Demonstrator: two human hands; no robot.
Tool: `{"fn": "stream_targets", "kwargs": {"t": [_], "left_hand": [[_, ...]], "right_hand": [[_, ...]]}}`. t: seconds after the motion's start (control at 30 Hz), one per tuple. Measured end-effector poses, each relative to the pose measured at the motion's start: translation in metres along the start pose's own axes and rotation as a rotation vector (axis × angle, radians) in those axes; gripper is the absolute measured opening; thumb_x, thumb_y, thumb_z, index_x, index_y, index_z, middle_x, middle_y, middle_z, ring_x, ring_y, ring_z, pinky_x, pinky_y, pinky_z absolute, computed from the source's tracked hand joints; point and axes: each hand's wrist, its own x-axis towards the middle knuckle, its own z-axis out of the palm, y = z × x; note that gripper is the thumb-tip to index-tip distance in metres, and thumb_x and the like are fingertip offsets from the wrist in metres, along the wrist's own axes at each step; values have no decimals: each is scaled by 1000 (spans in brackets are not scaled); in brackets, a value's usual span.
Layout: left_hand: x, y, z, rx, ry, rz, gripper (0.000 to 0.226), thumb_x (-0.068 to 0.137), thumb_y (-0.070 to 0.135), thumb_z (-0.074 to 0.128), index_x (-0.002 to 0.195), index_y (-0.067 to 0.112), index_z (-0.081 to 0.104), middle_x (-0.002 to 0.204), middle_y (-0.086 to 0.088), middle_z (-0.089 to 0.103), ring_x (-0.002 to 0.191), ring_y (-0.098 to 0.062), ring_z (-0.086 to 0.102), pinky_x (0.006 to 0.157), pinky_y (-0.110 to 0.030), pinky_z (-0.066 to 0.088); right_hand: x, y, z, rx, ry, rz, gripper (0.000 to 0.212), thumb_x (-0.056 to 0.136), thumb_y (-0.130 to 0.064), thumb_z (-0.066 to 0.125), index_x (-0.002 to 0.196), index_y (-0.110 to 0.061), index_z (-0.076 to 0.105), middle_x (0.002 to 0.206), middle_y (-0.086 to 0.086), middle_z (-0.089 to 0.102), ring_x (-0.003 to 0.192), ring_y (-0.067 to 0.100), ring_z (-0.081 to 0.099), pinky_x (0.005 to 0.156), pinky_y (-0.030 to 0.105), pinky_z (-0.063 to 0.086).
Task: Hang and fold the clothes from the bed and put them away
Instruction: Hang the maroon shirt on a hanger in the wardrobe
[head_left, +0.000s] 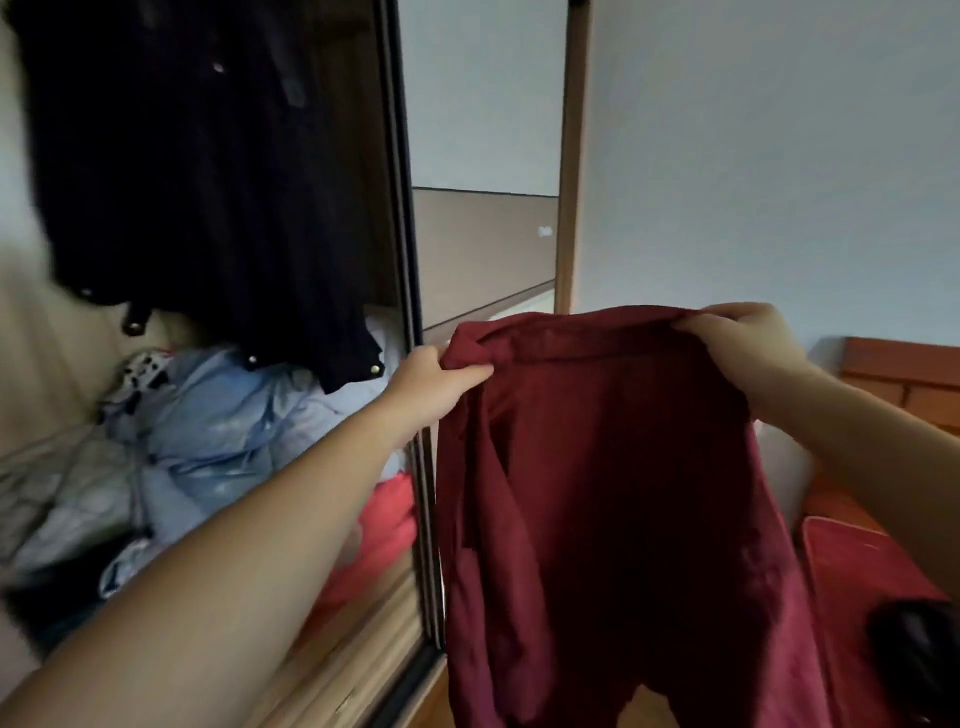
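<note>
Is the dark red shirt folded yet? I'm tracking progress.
Not folded: the dark red shirt hangs spread, left hand and right hand gripping its shoulders.

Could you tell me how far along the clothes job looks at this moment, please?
Done: dark clothes already hang in the wardrobe. In hand: the left hand and right hand grip the top of a red shirt, held up unfolded with no hanger visible. Left: hanging or folding it; a dark item still lies on the bed.

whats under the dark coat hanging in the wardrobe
Under the dark coat lies a heap of light blue clothes, with a black-and-white spotted piece and something red. The left arm covers the heap's lower part.
</note>
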Motion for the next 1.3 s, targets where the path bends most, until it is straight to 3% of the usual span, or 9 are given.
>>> {"fn": "stream_targets", "kwargs": {"t": [0.1, 0.2, 0.33, 0.43, 0.57, 0.77, 0.93, 1.07, 1.3], "left_hand": [[-1, -29, -61, 27, 34, -16, 7, 82, 24, 77, 83, 26, 71, 79, 15, 71, 67, 4, 66, 63, -15, 54], [1, -47, -106, 9, 93, -40, 7, 83, 25, 76, 89, 25, 72, 89, 9, 74, 81, -3, 70, 77, -20, 55], [6, -61, -147, 6, 182, -60, 6, 84, 24, 74, 86, 28, 72, 83, 16, 73, 78, 3, 68, 70, -14, 51], [14, -65, -167, -1, 246, -89, 5, 86, 24, 72, 89, 28, 72, 90, 13, 74, 83, -3, 69, 71, -17, 51], [26, -68, -182, 7, 391, -119, 6, 90, 28, 66, 91, 27, 73, 95, 4, 75, 90, -15, 71, 87, -32, 56], [28, -45, -187, 64, 615, -186, 11, 95, 29, 61, 95, 26, 71, 91, 3, 73, 88, -16, 70, 80, -28, 55], [29, -15, -199, 95, 827, -227, 12, 95, 28, 61, 85, 27, 66, 87, 5, 71, 78, -11, 67, 72, -20, 55], [35, 1, -217, 122, 979, -224, 22, 93, 32, 61, 105, 17, 71, 105, -6, 72, 98, -24, 68, 94, -39, 54], [54, 1, -267, -45, 1087, -120, 38, 96, 40, 56, 125, 18, 64, 113, -1, 70, 105, -20, 65, 100, -38, 49]], "right_hand": [[1, -22, 63, 20, -70, -7, 10, 81, -25, 68, 71, -22, 70, 79, 5, 69, 85, 30, 67, 84, 42, 56], [3, -45, 113, 60, -128, -16, 6, 81, -24, 67, 78, -21, 70, 79, 3, 66, 83, 28, 65, 86, 41, 55], [10, -67, 161, 96, -209, -63, 9, 85, -21, 65, 88, -15, 70, 83, 5, 64, 78, 22, 59, 84, 36, 51], [24, -74, 193, 135, -282, -85, 8, 83, -22, 67, 78, -17, 70, 88, 6, 69, 80, 23, 63, 87, 34, 52], [48, -74, 232, 133, -445, -132, 15, 80, -27, 69, 79, -13, 73, 89, 11, 73, 88, 30, 68, 90, 43, 55], [81, -83, 278, 291, -720, -173, 17, 84, -24, 66, 87, -10, 76, 86, 9, 75, 82, 25, 71, 86, 39, 57], [81, -113, 317, 365, -945, -253, 24, 92, -18, 55, 81, -7, 74, 74, 11, 73, 60, 20, 68, 63, 28, 53], [80, -149, 342, 439, -1017, -318, 29, 95, -19, 52, 79, -8, 73, 68, 7, 71, 56, 16, 67, 55, 21, 51], [82, -221, 383, 653, -1042, -254, 27, 96, -20, 52, 89, -4, 73, 79, 13, 73, 66, 23, 68, 61, 27, 54]]}}
